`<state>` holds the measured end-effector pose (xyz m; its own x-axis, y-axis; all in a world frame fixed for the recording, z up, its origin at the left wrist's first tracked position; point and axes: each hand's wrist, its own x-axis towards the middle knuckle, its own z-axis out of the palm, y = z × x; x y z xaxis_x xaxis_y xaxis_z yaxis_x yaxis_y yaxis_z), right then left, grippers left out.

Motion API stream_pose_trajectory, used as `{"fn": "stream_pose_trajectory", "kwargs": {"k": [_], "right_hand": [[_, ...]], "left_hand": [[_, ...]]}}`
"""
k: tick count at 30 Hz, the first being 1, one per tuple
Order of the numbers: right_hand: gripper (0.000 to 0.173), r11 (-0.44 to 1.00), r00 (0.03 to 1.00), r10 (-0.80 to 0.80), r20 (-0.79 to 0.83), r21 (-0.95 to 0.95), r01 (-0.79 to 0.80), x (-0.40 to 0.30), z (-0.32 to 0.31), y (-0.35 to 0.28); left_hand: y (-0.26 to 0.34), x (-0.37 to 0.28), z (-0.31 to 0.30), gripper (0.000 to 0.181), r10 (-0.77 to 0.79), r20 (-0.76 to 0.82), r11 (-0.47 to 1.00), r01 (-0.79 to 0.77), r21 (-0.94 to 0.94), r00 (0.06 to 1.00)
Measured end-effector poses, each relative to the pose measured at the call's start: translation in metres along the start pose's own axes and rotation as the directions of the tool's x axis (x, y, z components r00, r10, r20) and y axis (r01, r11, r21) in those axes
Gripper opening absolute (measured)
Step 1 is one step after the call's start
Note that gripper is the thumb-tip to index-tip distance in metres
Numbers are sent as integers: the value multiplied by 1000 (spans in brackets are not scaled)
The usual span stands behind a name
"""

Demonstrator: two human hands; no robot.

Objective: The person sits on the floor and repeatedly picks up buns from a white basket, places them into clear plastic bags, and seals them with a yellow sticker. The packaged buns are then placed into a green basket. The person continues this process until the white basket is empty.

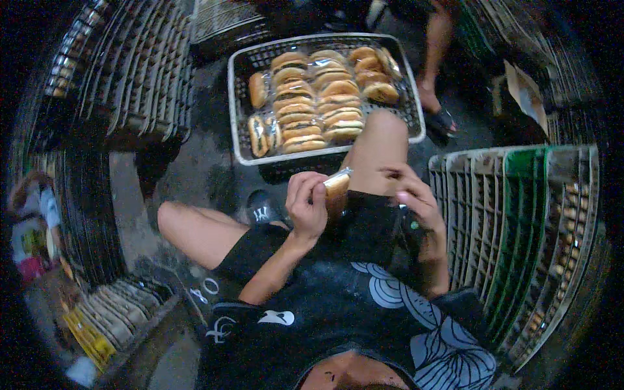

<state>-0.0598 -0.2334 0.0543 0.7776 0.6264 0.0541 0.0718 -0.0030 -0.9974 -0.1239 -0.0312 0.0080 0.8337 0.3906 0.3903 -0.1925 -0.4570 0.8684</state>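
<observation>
My left hand (308, 207) grips a filled bread roll (337, 187) in clear wrapping, held above my lap with its pale side up. To the right, my right hand (417, 195) is raised over my thigh, blurred, fingers apart with nothing seen in them. Beyond my knees is a plastic crate with a pale rim (319, 158). Wrapped filled buns (300, 105) lie in it in two long middle rows. More round buns (373, 73) fill its right part, and a few longer rolls (258, 134) stand along the left wall.
At my right rises a stack of crates (468, 219), one of them green (521, 209), the outermost containing buns. Other crates are stacked at far left (141, 73) and lower left (117, 312). Another person's leg (436, 53) is just right of the bun crate.
</observation>
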Motion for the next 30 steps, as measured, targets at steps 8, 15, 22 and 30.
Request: {"fn": "stream_pose_trajectory", "kwargs": {"k": [8,15,22,30], "right_hand": [[34,822,720,528,451,-483,-300,111,29,14],[31,717,829,556,54,473,-512,107,71,70],[35,769,768,638,-60,83,-633,88,70,125],[30,809,814,574,-88,214,-547,36,45,110]], "left_hand": [[1,13,-3,27,304,-104,943,-315,-110,947],[-34,15,2,27,-478,-46,878,476,-52,877],[-137,134,-8,31,-386,-154,920,392,6,909],[-282,128,59,40,-448,604,743,-101,662,659]]}}
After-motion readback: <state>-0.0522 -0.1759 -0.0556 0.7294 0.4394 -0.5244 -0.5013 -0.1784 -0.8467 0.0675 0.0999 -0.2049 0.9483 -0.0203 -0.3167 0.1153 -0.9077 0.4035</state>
